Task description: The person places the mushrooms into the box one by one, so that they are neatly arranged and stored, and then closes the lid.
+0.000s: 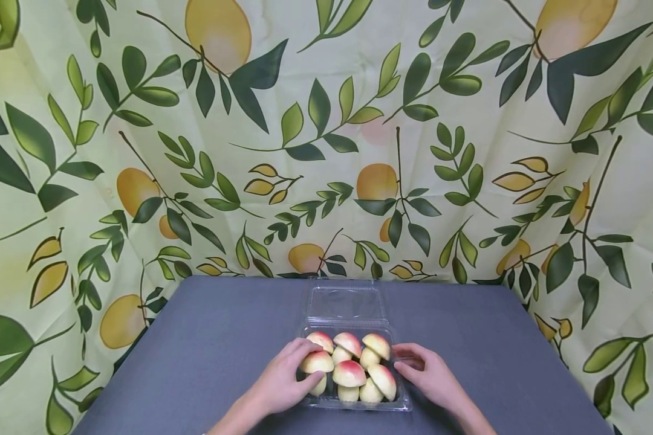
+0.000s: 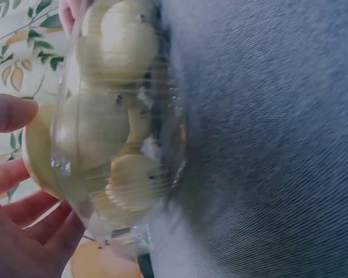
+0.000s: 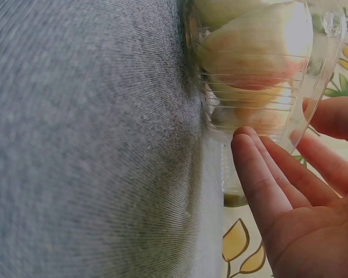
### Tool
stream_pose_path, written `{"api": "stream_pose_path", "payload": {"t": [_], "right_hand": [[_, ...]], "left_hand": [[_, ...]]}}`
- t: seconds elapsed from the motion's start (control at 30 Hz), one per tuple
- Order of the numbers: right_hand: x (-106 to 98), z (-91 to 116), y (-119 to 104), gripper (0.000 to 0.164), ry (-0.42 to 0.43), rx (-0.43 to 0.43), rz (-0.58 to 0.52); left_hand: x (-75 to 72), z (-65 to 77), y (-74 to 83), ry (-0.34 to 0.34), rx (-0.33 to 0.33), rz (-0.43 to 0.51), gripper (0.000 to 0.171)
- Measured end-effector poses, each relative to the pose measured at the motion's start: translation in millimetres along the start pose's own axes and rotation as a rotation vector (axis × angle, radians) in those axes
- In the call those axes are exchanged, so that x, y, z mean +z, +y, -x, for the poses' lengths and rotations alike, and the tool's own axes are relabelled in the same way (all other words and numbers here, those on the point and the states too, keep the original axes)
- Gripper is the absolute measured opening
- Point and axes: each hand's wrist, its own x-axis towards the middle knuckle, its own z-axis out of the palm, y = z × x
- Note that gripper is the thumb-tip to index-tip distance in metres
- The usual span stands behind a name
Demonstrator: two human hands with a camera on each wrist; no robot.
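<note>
A clear plastic clamshell box point(image 1: 359, 406) sits near the table's front, holding several mushrooms in two rows, with pale stems and cream caps blushed pink. My left hand point(image 1: 284, 377) grips the front-left mushroom point(image 1: 317, 362), thumb on the near side and fingers on the far side. In the left wrist view its cap point(image 2: 40, 150) rises above the box rim between thumb and fingers. My right hand point(image 1: 430, 373) is at the box's right side. Its fairly straight fingers point(image 3: 261, 174) touch the clear wall in the right wrist view; no mushroom is in that hand.
The box's hinged lid point(image 1: 345, 302) lies folded back behind the tray. Grey cloth covers the table point(image 1: 239, 320). A curtain point(image 1: 326, 181) printed with leaves and fruit hangs behind the table and along both sides.
</note>
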Motion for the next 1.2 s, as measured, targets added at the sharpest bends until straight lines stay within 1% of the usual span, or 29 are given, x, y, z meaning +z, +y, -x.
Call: {"api": "stream_pose_path", "payload": {"t": [0.13,0.3,0.37,0.53,0.63,0.7,0.8,0.93,1.03,1.1,1.2], "right_hand": [[0,0,0,0.038,-0.001,0.013,-0.002],[0,0,-1,0.038,-0.005,0.006,-0.004],[0,0,0,0.038,-0.005,-0.002,-0.002],[0,-1,0,0.038,0.000,-0.022,0.008],[-1,-1,0,0.038,-0.001,-0.028,0.010],[-2,-1,0,0.037,0.000,-0.032,0.015],[-4,0,-2,0.036,-0.003,-0.047,0.018],[-8,1,-5,0.036,-0.009,-0.057,0.034],[-12,1,-9,0.036,-0.004,-0.041,0.060],[-15,0,-12,0.035,0.001,-0.025,0.083],[-19,-2,-15,0.033,0.016,-0.005,0.129]], "left_hand": [[4.1,4.0,-1.7,-0.016,0.010,-0.036,0.030],[5.8,7.0,-3.6,-0.018,0.068,-0.094,0.032],[4.8,7.2,-3.9,-0.040,0.083,-0.110,0.032],[0.2,5.9,-3.4,-0.118,0.073,-0.109,0.033],[-1.2,5.0,-3.3,-0.127,0.080,-0.116,0.032],[-1.0,4.3,-3.8,-0.112,0.085,-0.115,0.032],[-0.2,3.4,-4.8,-0.069,0.096,-0.101,0.030],[0.0,1.4,-6.8,0.002,0.116,-0.054,0.022],[-1.6,-1.6,-8.4,0.056,0.119,-0.009,0.018],[-2.9,-4.0,-9.3,0.078,0.104,0.014,0.016],[-4.6,-7.2,-11.0,0.087,0.069,0.041,0.014]]}}
